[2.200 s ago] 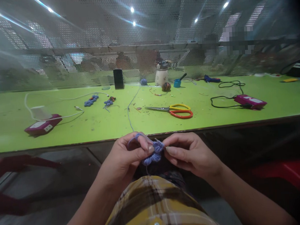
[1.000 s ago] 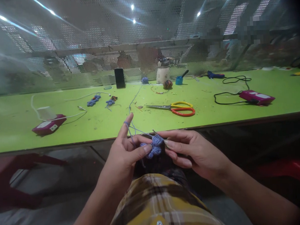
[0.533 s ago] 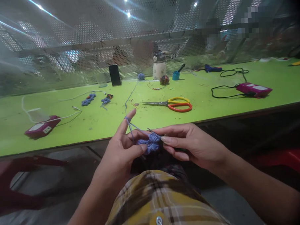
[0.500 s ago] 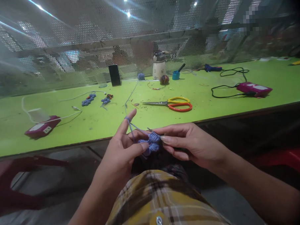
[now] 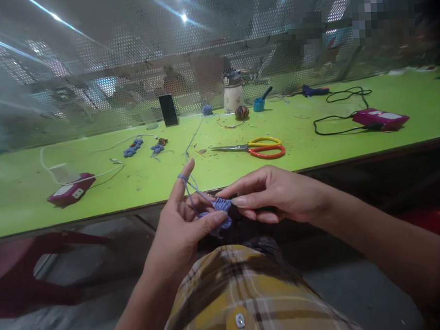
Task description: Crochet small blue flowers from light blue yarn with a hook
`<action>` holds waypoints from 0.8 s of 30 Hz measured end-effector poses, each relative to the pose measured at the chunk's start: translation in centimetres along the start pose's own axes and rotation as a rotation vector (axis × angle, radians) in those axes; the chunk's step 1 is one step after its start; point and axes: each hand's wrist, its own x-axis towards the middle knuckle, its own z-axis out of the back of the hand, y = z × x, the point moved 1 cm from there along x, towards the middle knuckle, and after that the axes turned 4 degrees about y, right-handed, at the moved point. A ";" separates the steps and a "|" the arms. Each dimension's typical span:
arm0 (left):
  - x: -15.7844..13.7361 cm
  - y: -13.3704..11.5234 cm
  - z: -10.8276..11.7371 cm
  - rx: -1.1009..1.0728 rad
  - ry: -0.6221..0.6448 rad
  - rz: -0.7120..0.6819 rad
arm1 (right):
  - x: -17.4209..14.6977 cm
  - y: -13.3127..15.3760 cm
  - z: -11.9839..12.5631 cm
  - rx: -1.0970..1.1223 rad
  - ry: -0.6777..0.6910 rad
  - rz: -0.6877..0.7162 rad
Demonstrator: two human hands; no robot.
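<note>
Pinching a blue yarn piece (image 5: 222,203) under the thumb of the left hand (image 5: 178,225), in front of a plaid shirt (image 5: 225,281) by the table's (image 5: 108,189) edge, and wearing a strand (image 5: 183,177) over one raised finger. Closing the fingertips of the right hand (image 5: 279,194) at the piece's right side on an apparent thin hook (image 5: 210,195), mostly hidden and pointing left; holding the piece between both, nearer the left, long axis masked. Facing, farther back, a blue pot (image 5: 259,105) containing a dark-handled tool (image 5: 267,92), and a lidded bottle (image 5: 233,98) hiding its contents.

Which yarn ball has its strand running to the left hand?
The blue ball left of the bottle; the other ball is multicoloured, with no visible strand reaching the left hand.
</note>
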 end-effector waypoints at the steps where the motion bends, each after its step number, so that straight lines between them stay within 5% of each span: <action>1: 0.0 0.0 0.0 -0.004 -0.012 -0.001 | 0.2 0.3 0.0 -0.026 0.005 -0.007; 24: -0.1 0.1 0.2 -0.059 -0.102 -0.021 | 0.8 1.4 -0.3 -0.085 0.084 0.018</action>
